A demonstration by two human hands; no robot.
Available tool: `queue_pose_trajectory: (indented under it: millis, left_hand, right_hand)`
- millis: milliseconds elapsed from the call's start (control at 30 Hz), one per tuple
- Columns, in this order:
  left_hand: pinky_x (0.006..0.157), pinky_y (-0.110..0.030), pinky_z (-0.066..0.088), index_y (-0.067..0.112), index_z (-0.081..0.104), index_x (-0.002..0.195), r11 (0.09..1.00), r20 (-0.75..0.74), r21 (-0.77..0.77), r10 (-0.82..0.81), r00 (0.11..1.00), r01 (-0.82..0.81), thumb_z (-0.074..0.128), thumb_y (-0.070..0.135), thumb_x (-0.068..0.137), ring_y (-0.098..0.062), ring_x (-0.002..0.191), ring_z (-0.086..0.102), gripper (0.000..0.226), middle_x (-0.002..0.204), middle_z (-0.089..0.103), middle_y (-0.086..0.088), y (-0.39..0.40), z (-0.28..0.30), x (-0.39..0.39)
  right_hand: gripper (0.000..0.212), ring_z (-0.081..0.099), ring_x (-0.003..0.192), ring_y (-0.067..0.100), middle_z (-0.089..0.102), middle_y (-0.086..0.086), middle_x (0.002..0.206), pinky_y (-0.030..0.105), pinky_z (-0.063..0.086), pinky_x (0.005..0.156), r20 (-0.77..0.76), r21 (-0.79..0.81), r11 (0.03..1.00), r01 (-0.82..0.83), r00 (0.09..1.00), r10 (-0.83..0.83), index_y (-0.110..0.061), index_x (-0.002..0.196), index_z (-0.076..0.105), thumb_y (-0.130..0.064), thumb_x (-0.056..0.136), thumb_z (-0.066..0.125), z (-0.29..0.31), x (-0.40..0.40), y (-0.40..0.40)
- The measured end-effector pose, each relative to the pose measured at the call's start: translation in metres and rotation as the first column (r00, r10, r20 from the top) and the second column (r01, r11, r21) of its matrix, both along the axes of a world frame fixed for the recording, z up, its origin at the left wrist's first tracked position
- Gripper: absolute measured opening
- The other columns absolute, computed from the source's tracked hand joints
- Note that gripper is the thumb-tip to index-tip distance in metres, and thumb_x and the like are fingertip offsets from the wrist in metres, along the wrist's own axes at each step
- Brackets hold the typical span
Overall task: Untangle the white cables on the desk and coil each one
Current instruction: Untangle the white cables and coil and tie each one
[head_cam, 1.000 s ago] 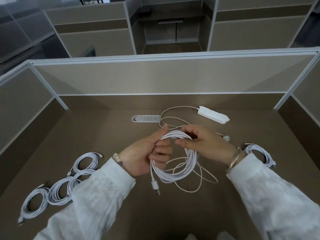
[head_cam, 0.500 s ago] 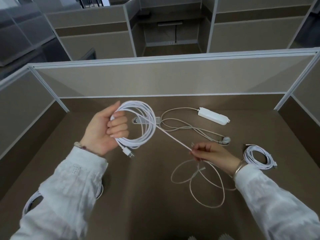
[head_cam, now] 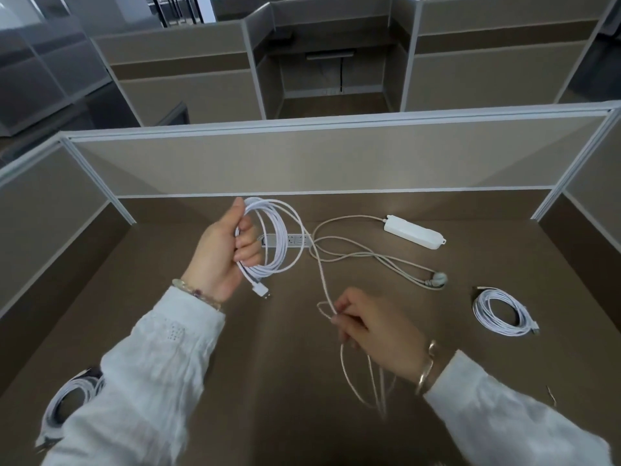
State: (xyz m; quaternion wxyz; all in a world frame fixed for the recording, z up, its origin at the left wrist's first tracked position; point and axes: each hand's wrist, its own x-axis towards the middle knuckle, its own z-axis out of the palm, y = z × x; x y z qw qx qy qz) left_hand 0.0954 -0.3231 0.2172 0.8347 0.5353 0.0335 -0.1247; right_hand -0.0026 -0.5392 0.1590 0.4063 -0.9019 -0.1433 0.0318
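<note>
My left hand (head_cam: 223, 253) grips a partly wound coil of white cable (head_cam: 280, 240), held up over the desk with its USB plug (head_cam: 260, 290) hanging below. From the coil a free strand (head_cam: 321, 274) runs down to my right hand (head_cam: 373, 326), which pinches it between thumb and fingers. Below that hand the rest of the cable hangs in loose loops (head_cam: 363, 381). A finished coil (head_cam: 502, 312) lies on the desk at the right. More coiled cables (head_cam: 67, 401) lie at the lower left, partly hidden by my sleeve.
A white power adapter (head_cam: 413, 232) with its cord and plug (head_cam: 437, 279) lies at the back right. A socket strip (head_cam: 295, 239) sits behind the held coil. Partition walls (head_cam: 302, 163) close in the brown desk (head_cam: 285, 364) on three sides.
My left hand lifted the coil up and to the left. My right hand let go of the coil, moved down and right, and now pinches the trailing strand, pulling it out.
</note>
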Motion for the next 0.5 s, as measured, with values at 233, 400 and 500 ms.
queue_pose_trajectory:
  millis: [233,400,500]
  left_hand:
    - [0.039,-0.019,0.021,0.019,0.032,0.064,0.952,0.176,0.289,0.052,0.983,-0.102,0.045,0.038,0.100,-0.011,0.040,0.018,0.043,0.052,0.021,0.002,-0.026,-0.008,-0.018]
    - [0.046,-0.025,0.034,0.023,0.042,0.046,0.850,0.267,0.522,-0.084,0.960,-0.071,0.044,0.036,0.101,-0.018,0.041,0.037,0.056,0.046,0.040,-0.003,-0.040,-0.011,-0.034]
    - [0.049,-0.024,0.035,0.021,0.045,0.046,0.790,0.275,0.613,-0.193,0.942,-0.017,0.045,0.034,0.101,-0.017,0.045,0.039,0.056,0.049,0.043,-0.005,-0.046,-0.011,-0.043]
  right_hand:
    - [0.013,0.057,0.078,0.005,0.063,-0.003,0.090,0.012,0.039,0.073,0.090,-0.048,0.995,-0.085,0.992,0.089,-0.018,0.098,0.067,-0.025,0.088,0.062,0.026,-0.018,0.030]
    - [0.021,0.055,0.091,0.020,0.054,0.001,0.100,0.035,0.044,0.081,0.193,-0.164,0.963,-0.215,0.950,0.245,-0.017,0.107,0.068,-0.021,0.094,0.052,0.039,-0.015,0.038]
    - [0.011,0.057,0.083,0.014,0.061,-0.003,0.091,0.029,0.045,0.076,0.256,-0.109,0.967,-0.229,0.934,0.250,-0.016,0.097,0.066,-0.020,0.087,0.062,0.051,-0.006,0.037]
